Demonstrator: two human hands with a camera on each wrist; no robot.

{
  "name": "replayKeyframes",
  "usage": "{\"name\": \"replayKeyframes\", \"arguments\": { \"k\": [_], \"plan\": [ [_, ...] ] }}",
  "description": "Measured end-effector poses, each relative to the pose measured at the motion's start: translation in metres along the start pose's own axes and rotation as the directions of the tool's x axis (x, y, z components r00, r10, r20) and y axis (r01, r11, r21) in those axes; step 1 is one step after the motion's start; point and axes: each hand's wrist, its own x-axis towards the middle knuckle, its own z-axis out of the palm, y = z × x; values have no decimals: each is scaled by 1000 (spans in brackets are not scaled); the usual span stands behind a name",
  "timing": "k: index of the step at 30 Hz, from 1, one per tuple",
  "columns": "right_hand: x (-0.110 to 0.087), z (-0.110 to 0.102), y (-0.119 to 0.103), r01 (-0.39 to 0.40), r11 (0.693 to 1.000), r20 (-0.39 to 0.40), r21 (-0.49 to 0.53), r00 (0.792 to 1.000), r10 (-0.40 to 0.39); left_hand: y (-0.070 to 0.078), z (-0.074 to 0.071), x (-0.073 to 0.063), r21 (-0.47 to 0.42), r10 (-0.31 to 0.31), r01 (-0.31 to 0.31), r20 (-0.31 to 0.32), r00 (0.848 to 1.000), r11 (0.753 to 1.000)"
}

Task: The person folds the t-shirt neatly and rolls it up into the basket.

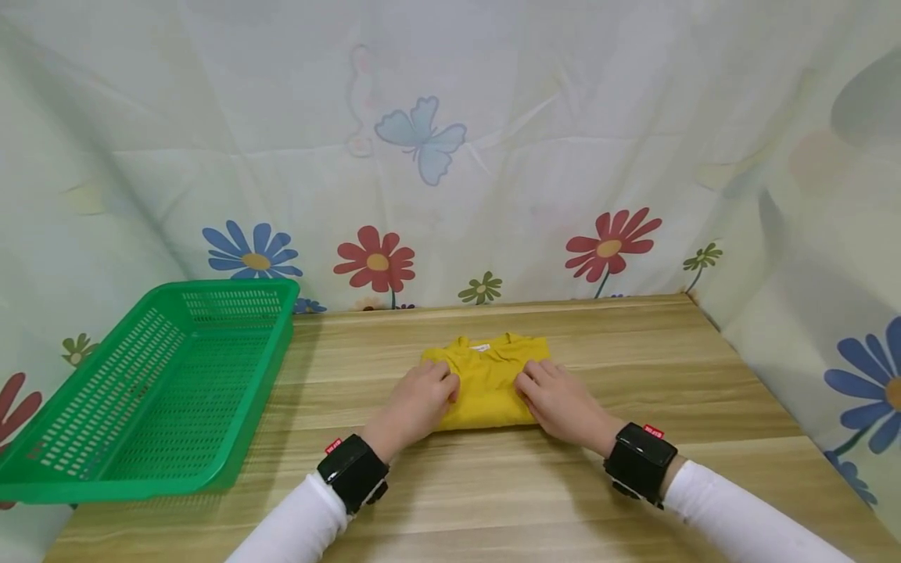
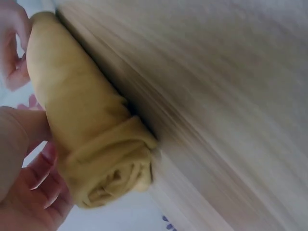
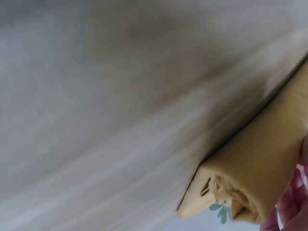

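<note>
A yellow shirt (image 1: 486,399), partly rolled up, lies on the table in front of me. Its collar and a white neck label point away at the far side. My left hand (image 1: 422,395) holds the roll near its left end with curled fingers, and my right hand (image 1: 563,403) grips it near the right end. Spiral layers show at the end of the rolled shirt (image 2: 82,91) in the left wrist view, with thumb and fingers against it. At the right wrist, the other end of the shirt (image 3: 269,159) shows tucked folds; that hand is largely cut off.
A green plastic basket (image 1: 263,391) with perforated sides stands at the left of the wooden table (image 1: 633,352). Behind and on both sides hangs a pale curtain (image 1: 493,211) printed with flowers and a butterfly. The table's back edge meets the curtain.
</note>
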Motion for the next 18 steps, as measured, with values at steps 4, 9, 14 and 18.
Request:
{"name": "replayKeyframes", "arguments": {
  "k": [4, 9, 14, 18],
  "plan": [
    [-2, 1, -6, 29, 998, -21, -59, 999, -31, 7, 0, -3, 73, 22, -18, -52, 998, 997],
    [-9, -5, -12, 2, 999, -8, -48, 1000, -3, 12, -1, -11, 103, 10, -5, -47, 999, 995],
    [-16, -10, -12, -22, 999, 14, -29, 1000, 22, 15, -6, -14, 115, -29, 26, 25, 999, 993],
    [-17, -10, -11, -19, 999, 45, -30, 999, 20, 15, -5, -11, 148, -35, 24, 74, 997, 989]
  ]
}}
